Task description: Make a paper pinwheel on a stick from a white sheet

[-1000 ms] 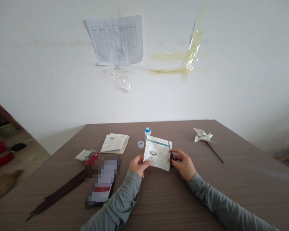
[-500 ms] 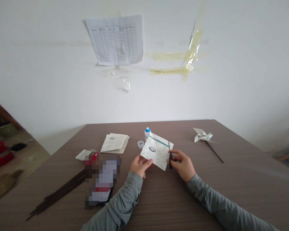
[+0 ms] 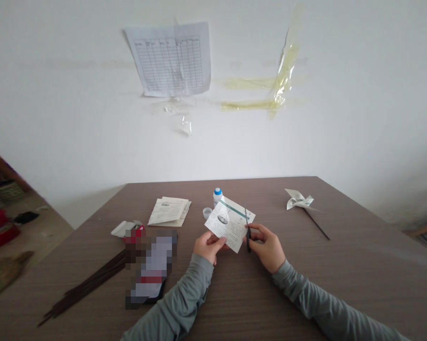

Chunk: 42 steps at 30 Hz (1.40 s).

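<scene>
A square of printed paper with a green stripe and a small dark picture is pinched at its lower left edge by my left hand. Black-handled scissors are gripped in my right hand, their blades pointing up across the paper's right side. Whether the blades are parted I cannot make out. Just behind the paper stands a white bottle with a blue top, partly hidden, and a small translucent cap lies beside it.
A paper pinwheel on a dark stick lies at the right. To the left are folded printed sheets, an opened red and white box, a bundle of thin dark sticks and a blurred-out phone. A white wall backs the table.
The scissors and my right hand have shifted slightly left over the paper. The paper has turned a little, its lower corner moving left.
</scene>
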Available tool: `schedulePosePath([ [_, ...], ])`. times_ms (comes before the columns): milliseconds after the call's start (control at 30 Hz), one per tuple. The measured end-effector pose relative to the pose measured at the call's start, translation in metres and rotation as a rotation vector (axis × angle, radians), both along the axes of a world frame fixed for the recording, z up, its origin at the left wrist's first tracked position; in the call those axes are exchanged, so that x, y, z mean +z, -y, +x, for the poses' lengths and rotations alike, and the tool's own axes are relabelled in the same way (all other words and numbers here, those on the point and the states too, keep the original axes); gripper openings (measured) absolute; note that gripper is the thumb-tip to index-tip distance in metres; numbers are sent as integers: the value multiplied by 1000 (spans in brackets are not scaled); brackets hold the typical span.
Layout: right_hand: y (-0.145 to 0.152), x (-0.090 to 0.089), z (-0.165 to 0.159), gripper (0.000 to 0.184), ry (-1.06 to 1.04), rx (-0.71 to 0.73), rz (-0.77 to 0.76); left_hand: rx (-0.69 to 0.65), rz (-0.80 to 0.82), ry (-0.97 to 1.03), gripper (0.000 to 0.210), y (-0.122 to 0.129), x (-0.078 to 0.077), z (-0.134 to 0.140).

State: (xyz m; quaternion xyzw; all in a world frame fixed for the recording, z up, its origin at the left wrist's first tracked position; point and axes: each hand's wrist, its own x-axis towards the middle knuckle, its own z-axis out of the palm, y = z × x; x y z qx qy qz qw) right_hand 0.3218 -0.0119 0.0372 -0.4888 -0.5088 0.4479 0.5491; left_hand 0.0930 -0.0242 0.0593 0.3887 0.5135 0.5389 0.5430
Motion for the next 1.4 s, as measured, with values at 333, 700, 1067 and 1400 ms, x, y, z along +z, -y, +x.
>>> schedulePosePath([
  [333,-1,-5,-1,57,4,-37,28,-52,-2,-7,29,0,-1,0],
  [700,-3,-1,1,65,23,34,-22,-21,14,9,29,0,2,-2],
  [1067,0,-2,7,79,31,-22,22,-7,15,-31,26,4,9,-4],
  [1400,-5,-1,12,69,-55,-66,1,39,31,-45,28,3,14,-2],
])
